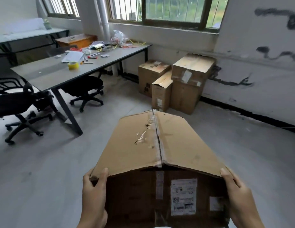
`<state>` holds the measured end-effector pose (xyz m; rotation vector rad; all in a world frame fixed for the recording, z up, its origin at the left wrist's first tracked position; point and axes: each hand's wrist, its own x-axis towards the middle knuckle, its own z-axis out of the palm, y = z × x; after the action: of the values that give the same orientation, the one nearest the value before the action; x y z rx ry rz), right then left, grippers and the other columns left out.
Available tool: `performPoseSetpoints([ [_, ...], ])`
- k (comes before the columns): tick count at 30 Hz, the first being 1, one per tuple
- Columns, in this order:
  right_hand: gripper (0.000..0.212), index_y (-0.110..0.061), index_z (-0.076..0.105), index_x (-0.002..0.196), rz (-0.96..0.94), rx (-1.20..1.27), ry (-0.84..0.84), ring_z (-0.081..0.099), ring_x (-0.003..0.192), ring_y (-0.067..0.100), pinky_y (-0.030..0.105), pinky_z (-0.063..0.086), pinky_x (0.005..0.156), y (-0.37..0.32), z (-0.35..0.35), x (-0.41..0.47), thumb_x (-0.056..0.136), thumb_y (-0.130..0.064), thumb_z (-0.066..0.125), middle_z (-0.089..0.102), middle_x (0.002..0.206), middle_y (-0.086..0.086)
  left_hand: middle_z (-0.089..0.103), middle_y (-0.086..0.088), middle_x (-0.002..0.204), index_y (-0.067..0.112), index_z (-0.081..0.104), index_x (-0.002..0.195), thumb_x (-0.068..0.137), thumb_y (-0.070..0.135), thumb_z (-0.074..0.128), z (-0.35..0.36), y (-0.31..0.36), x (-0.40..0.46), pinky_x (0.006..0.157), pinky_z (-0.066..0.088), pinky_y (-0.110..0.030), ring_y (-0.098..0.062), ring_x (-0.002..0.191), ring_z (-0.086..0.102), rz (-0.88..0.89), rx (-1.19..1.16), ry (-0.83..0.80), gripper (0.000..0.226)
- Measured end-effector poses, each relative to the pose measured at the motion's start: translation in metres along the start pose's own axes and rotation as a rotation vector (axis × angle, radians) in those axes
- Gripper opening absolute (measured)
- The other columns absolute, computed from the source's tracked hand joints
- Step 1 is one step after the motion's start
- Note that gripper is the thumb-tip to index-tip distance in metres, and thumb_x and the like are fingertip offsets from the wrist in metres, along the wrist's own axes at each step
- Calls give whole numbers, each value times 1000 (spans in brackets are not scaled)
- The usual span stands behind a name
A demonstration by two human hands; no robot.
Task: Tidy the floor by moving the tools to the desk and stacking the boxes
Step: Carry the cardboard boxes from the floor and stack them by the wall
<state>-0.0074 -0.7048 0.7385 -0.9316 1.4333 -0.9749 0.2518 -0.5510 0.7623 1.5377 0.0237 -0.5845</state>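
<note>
Holding a big brown box [160, 145] up in front of the person, both hands gripped its near corners. The left hand [94, 191] curled its thumb over the top edge, and the right hand [237, 191] wrapped the other corner. More boxes [174, 79] stood together by the wall under the window. The counter [61, 74] to the left carried a yellow tape roll [73, 65] and small tools [89, 59].

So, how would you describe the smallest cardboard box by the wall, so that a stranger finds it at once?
Look under the barred window, where brown cardboard boxes stand on the grey floor against the white wall. The narrow upright cardboard box stands in front, between the square box and the tall stack. It is the slimmest, with one top flap raised.
</note>
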Motion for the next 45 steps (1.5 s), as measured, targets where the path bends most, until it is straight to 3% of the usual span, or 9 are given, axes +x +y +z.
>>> performPoseSetpoints([
  [4,43,-15,58,128,-17,52,61,58,107,29,52,47,96,-30,33,82,89,-33,60,61,119,9,50,-4,119,15,43,129,93,26,56,89,22,71,83,42,-34,-21,105,51,26,-3,-66,40],
  [10,43,-16,55,130,-37,124,132,60,93,25,40,50,80,-101,77,192,91,-34,58,63,112,10,55,-2,107,17,44,117,93,24,56,222,72,163,75,44,-31,-14,92,55,41,5,-218,28],
  [16,45,-16,53,131,-89,204,180,61,97,23,43,50,85,-155,104,293,90,-34,58,63,114,8,55,-1,98,19,44,110,92,23,56,345,109,225,70,47,-32,-16,87,57,70,-2,-305,22],
  [22,42,-17,53,131,-155,223,187,60,92,14,35,50,76,-205,128,427,92,-32,56,63,110,4,56,-2,98,19,45,113,93,23,55,480,125,288,66,47,-31,-16,85,57,121,-18,-330,23],
  [27,42,-18,56,129,-178,228,169,62,103,23,45,50,91,-264,143,549,90,-33,59,64,116,6,57,-2,99,19,46,115,93,22,55,595,147,330,67,48,-31,-16,85,58,135,-75,-320,24],
  [34,58,-22,58,126,-276,245,147,64,96,12,15,52,60,-342,164,681,75,-47,65,67,107,-4,57,-2,103,19,46,118,92,22,57,734,181,394,69,48,-30,-14,87,58,180,-131,-328,28],
  [36,44,-21,57,128,-298,270,161,64,97,11,17,53,65,-355,175,715,87,-35,62,66,107,-4,57,0,99,19,47,117,92,22,57,773,191,416,64,47,-27,-11,84,57,192,-130,-343,27],
  [41,43,-18,56,129,-312,289,264,59,112,17,40,45,101,-366,217,803,88,-31,64,63,121,2,57,0,92,18,47,115,91,19,57,866,210,488,50,50,-21,-9,74,57,170,-98,-410,25],
  [45,45,-18,55,131,-287,269,334,56,115,20,44,43,104,-361,260,871,88,-30,63,61,124,4,57,-1,92,17,46,115,92,16,56,934,207,562,45,50,-15,-10,76,57,133,-68,-459,25],
])
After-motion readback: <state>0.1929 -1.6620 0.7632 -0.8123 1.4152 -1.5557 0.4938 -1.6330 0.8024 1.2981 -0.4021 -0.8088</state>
